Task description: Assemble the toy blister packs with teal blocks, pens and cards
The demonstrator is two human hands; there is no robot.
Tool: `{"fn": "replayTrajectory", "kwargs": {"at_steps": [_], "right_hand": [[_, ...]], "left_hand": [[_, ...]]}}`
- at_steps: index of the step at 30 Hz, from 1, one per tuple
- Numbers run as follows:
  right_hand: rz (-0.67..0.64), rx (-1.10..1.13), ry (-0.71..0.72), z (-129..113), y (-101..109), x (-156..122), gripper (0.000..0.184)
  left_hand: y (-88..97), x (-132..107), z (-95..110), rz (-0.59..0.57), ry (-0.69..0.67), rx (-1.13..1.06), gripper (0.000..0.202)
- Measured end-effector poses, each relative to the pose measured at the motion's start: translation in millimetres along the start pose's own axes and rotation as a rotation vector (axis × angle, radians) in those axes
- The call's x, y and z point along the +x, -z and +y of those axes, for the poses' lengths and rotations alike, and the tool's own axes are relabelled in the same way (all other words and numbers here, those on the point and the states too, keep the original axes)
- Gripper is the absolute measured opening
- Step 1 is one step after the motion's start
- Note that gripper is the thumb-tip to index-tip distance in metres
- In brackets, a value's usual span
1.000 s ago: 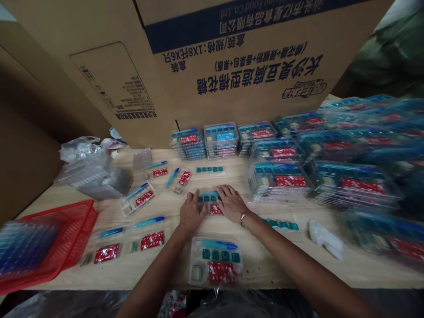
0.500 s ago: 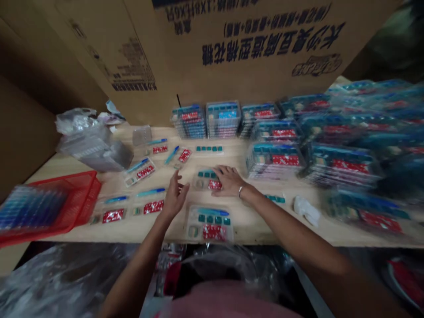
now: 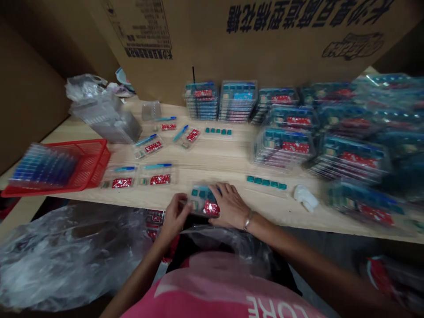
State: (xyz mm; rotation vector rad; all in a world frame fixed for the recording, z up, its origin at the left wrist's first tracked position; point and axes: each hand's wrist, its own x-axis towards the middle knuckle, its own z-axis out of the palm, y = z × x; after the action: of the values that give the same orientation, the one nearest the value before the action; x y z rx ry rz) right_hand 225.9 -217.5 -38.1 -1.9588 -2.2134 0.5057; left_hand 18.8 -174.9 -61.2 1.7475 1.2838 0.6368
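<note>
At the table's front edge lies a clear plastic tray [image 3: 201, 194] holding teal squares and a red packet with white spots. My right hand [image 3: 232, 206] wraps around its right end, covering part of the tray. At the left end, my left hand [image 3: 176, 214] has thumb and bent fingers closed on the edge. Whether one tray or a stack is between my hands, I cannot tell. Left of them sit filled trays with blue pens and red packets, such as this one [image 3: 159, 179]. A tray with a row of teal squares [image 3: 266, 182] lies to the right.
Blurred stacks of filled trays [image 3: 285, 148] crowd the right side. A red basket [image 3: 99, 157] with blue pens and a stack of clear plastic trays [image 3: 112, 117] stand left. Crumpled white tissue [image 3: 305, 198] lies at right. A cardboard box [image 3: 205, 53] rises behind the table.
My right hand has moved toward the front edge from the tray in the middle, which no longer lies there. My left hand has come to the front tray's left end. The view has tilted down.
</note>
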Motion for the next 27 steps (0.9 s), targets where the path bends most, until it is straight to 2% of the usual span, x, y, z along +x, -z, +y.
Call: {"fn": "replayTrajectory", "kwargs": {"at_steps": [2, 4, 11, 13, 15, 19, 22, 25, 27], "right_hand": [[-0.046, -0.004, -0.015, -3, -10, -6, 0.11], [-0.073, -0.012, -0.007, 1, -12, -4, 0.117], [-0.115, -0.06, 0.048, 23, 13, 28, 0.122], [-0.11, -0.073, 0.05, 30, 17, 34, 0.123], [-0.097, -0.066, 0.043, 37, 18, 37, 0.124], [-0.078, -0.032, 0.015, 45, 10, 37, 0.126], [-0.066, 0.0, 0.006, 47, 4, 36, 0.127], [-0.079, 0.045, -0.013, 46, 1, 35, 0.125], [-0.083, 0.069, -0.036, 46, 0, 35, 0.123]], "left_hand": [[-3.1, 2, 1, -0.074, 0.015, 0.043, 0.029], [-7.0, 4, 1, -0.077, 0.015, 0.053, 0.031], [-22.4, 29, 6, 0.042, -0.024, 0.01, 0.035], [-24.4, 41, 9, 0.037, -0.048, 0.002, 0.036], [-23.1, 54, 11, -0.015, -0.075, -0.005, 0.039], [-12.3, 88, 15, -0.062, -0.143, 0.043, 0.042], [-6.9, 122, 25, -0.052, -0.245, 0.278, 0.032], [-13.0, 157, 37, -0.09, -0.332, 0.544, 0.023], [-24.0, 179, 44, -0.113, -0.348, 0.617, 0.022]]}}
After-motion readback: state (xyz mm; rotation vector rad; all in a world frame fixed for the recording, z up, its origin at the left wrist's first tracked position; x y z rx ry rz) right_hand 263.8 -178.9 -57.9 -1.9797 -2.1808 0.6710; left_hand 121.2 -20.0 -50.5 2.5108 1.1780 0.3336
